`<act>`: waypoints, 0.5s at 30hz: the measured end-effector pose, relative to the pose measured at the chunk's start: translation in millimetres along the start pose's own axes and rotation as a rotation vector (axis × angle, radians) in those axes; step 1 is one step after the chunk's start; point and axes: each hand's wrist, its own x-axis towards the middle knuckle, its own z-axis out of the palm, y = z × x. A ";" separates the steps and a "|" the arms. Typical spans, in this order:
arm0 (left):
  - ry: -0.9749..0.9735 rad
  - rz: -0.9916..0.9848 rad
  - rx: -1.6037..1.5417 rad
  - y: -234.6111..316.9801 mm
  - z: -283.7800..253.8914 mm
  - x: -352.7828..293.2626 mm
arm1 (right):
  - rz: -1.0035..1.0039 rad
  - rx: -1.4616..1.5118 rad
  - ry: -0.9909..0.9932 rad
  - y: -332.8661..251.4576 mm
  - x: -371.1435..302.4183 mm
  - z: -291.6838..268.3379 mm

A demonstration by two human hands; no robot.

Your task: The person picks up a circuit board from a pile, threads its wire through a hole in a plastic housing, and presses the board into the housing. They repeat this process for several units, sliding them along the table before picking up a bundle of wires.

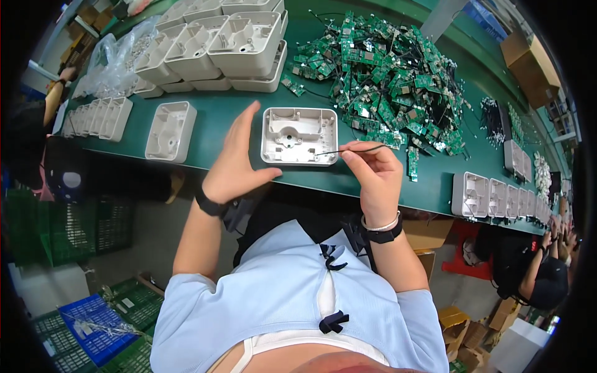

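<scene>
A white plastic housing (305,156), open side up with moulded posts and a round hole inside, lies in front of me near the bench edge. My left hand (235,158) is open beside its left wall, fingers stretched out and thumb spread toward the near left corner. Pinched between the thumb and fingers of my right hand (380,177) is a thin black wire (333,152). One end of it reaches over the right wall into the housing; the other sticks out past my fingers. Whether a small part hangs on its inner end is too small to tell.
A large heap of green circuit boards (392,81) with black wires lies at the far right. Stacked white housings (242,37) stand at the far left, beside a clear plastic bag (112,62). One housing (170,132) sits left; a row of housings (474,194) lines the right. Other people work at both sides.
</scene>
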 end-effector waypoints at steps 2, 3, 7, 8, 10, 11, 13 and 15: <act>-0.134 -0.031 -0.180 -15.5 -2.9 12.7 | -0.003 -0.002 -0.003 -0.8 -0.6 3.4; -0.203 -0.044 -0.271 -18.7 -2.5 15.6 | -0.005 -0.003 -0.001 -1.0 -0.7 4.3; -0.136 0.031 -0.151 8.9 -4.6 13.2 | -0.130 -0.073 0.000 2.7 -4.4 5.4; -0.141 0.027 -0.153 14.1 -2.9 9.0 | -0.124 -0.073 0.003 4.0 -5.3 7.1; -0.052 0.055 -0.115 26.4 2.3 0.0 | -0.175 -0.126 -0.014 4.4 -4.8 10.1; -0.005 0.068 -0.095 30.8 4.9 -3.7 | -0.200 -0.152 -0.025 4.4 -5.0 11.4; 0.010 0.074 -0.086 34.5 9.6 -8.3 | -0.192 -0.185 -0.044 6.0 -6.0 14.7; 0.043 0.104 -0.068 36.1 13.1 -10.9 | -0.192 -0.252 -0.078 8.1 -6.3 18.1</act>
